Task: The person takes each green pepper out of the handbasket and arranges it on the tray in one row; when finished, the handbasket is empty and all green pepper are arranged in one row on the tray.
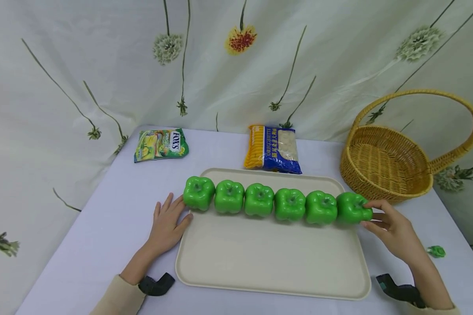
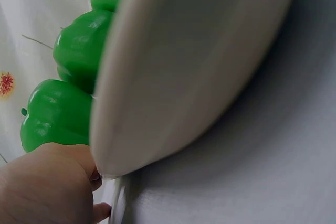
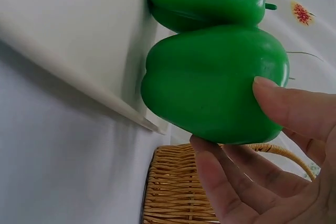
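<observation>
Several green bell peppers point(image 1: 259, 200) form a row along the far side of a cream tray point(image 1: 272, 262). At the row's right end, my right hand point(image 1: 394, 229) grips the last green bell pepper point(image 3: 210, 85) from its outer side, thumb on one side and fingers on another. This pepper sits over the tray's right rim, against its neighbour. My left hand point(image 1: 167, 223) lies with spread fingers at the tray's left edge, its fingertips right beside the leftmost green bell pepper point(image 1: 199, 193). In the left wrist view the tray's rim hides part of the peppers.
Behind the tray lie a green FOX'S candy bag point(image 1: 161, 145) and a blue and yellow orecchiette pasta bag point(image 1: 273, 149). A wicker basket point(image 1: 386, 162) with a tall handle stands at the back right. A small green item point(image 1: 436, 251) lies right of my right wrist.
</observation>
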`<state>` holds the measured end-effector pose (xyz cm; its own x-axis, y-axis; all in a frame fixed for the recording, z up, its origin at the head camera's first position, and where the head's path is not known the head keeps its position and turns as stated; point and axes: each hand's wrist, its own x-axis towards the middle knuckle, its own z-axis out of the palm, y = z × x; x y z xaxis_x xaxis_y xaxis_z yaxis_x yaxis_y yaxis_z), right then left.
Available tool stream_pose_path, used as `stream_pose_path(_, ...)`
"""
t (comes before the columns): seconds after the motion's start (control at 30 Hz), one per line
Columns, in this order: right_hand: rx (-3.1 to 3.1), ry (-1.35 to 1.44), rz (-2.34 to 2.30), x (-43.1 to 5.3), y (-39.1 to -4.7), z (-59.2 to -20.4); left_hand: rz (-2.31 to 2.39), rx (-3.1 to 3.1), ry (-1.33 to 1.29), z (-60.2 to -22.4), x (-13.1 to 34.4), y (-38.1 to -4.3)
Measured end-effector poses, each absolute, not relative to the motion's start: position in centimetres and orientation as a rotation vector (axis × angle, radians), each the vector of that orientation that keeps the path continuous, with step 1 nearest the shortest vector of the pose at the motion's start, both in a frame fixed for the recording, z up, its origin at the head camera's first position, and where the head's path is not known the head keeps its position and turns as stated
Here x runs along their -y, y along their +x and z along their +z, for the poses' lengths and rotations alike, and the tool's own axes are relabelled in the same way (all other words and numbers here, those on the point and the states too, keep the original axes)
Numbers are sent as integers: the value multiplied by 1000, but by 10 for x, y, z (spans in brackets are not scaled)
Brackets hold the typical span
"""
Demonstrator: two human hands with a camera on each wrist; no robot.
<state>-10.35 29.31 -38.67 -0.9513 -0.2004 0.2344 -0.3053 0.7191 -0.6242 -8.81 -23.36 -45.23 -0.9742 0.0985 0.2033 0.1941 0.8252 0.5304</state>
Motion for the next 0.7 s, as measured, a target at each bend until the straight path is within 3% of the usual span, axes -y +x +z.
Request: stream_pose_path(0.7,2771,479,974,-286,-101,-389,-849,2848,-220,-452,235,-86)
